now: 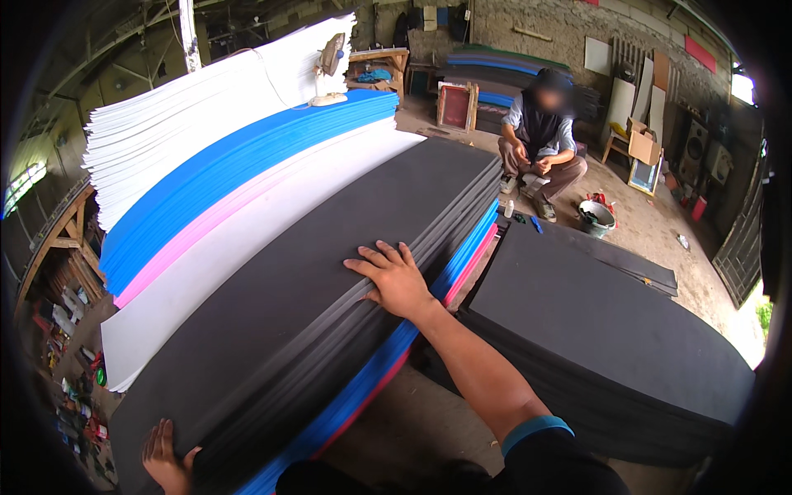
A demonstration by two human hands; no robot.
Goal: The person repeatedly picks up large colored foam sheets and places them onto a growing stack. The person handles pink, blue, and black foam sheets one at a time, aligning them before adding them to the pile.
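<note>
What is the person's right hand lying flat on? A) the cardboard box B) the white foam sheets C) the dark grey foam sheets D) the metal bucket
C: the right hand lies palm down, fingers spread, on top of the dark grey foam sheets, beside the white foam sheets.
</note>
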